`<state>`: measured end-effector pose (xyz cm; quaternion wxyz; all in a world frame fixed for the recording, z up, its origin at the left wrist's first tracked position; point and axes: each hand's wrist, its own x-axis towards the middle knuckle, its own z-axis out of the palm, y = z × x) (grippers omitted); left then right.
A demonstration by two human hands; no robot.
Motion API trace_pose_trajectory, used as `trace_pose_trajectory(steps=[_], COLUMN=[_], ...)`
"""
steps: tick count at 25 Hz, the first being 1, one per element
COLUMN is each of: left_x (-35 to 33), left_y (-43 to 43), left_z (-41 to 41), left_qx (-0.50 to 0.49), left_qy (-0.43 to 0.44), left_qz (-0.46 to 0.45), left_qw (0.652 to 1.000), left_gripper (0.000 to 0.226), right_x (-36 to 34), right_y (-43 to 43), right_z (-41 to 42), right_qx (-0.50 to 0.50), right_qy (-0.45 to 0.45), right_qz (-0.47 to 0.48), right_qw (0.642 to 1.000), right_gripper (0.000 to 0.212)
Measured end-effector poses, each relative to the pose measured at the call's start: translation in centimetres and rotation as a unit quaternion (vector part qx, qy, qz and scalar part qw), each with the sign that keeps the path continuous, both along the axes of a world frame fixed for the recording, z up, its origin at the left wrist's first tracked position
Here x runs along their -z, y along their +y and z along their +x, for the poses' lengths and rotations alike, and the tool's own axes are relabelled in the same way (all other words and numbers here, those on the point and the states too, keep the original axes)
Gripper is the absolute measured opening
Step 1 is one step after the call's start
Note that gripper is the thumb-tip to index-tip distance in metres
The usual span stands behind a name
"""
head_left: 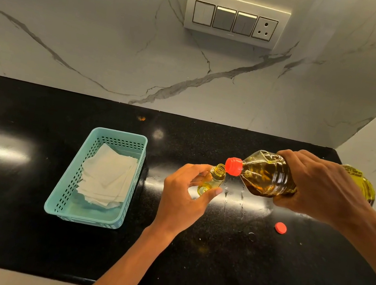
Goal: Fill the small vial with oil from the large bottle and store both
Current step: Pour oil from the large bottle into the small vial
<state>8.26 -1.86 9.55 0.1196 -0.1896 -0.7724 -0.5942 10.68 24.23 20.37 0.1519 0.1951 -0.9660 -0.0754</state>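
Pouring is carried out above the glossy black counter (23,227), where the large bottle (270,174) — clear, ribbed, thin-walled plastic, judged heavy with amber oil and probably slick — is clasped round its middle by the curled fingers of the right hand (321,189) and tipped so that its red spout (234,166) is set at the mouth of the small vial (213,179). That vial, light, rigid and round, is pinched low on its body between thumb and fingers of the left hand (186,195); a red cap (280,228) is seen nearby, and a teal perforated basket (88,215) lined with paper (108,177) is set further left.
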Motion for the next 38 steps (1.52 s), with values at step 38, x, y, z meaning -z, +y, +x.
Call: trace_pose_trajectory(steps=[38], left_x=[0.5], left_y=[0.2], left_z=[0.8], left_qx=[0.003], left_qy=[-0.01], left_qz=[0.0], left_qw=[1.0], left_gripper=[0.039], right_x=[-1.9], right_y=[-0.2], right_z=[0.5], right_qx=[0.027], right_qy=[-0.034], right_qz=[0.036], right_qw=[0.998], right_gripper=[0.087])
